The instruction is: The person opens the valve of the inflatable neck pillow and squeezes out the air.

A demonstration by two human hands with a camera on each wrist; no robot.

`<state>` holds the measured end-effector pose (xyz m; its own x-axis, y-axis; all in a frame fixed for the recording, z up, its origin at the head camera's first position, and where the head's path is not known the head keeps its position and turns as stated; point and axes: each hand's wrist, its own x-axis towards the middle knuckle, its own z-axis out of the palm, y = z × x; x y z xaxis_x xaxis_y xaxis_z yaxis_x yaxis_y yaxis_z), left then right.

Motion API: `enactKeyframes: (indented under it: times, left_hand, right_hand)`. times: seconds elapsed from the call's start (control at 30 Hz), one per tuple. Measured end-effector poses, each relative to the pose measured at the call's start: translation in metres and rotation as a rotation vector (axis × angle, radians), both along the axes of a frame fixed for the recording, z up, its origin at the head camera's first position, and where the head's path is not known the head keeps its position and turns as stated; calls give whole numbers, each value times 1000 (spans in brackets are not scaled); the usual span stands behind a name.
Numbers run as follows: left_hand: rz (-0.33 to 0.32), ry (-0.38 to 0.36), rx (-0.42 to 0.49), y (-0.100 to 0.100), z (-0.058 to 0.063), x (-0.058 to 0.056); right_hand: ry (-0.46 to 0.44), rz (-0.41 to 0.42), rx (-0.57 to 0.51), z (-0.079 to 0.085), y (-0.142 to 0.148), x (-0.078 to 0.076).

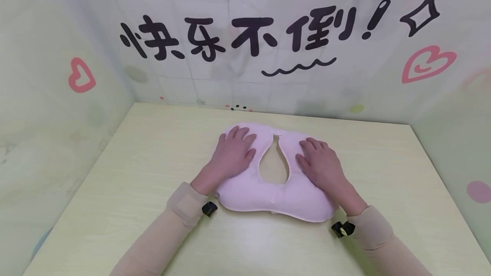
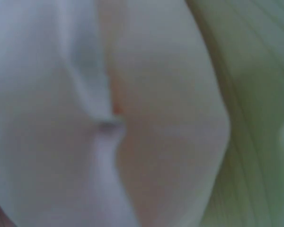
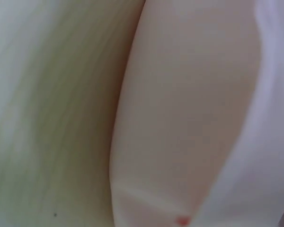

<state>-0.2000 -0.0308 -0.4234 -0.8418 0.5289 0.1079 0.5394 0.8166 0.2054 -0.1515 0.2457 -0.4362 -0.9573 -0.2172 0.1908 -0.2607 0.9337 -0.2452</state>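
Observation:
A pale pink padded pillow with a teardrop opening in its middle and a narrow slit at the far edge lies flat on the wooden table. On its left half rests my left hand, fingers spread and pointing away from me. My right hand lies over the right half, fingers reaching toward the opening. Close up in the left wrist view, the pillow's side shows a seam with a pucker. The right wrist view has the pillow's side against the table, with a small red spot low down.
A printed curtain with black lettering and pink hearts stands behind the table and along both sides. Small black wrist cameras sit at the left cuff and the right cuff.

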Motion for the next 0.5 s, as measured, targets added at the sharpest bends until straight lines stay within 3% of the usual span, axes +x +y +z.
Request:
enactKeyframes:
  times: [0.27, 0.5]
  left_hand:
    - [6, -7, -9, -2, 4, 1]
    - [20, 26, 1, -5, 18, 7]
  right_hand:
    - [-14, 2, -5, 4, -1, 1]
    - [-19, -13, -26, 19, 0, 7]
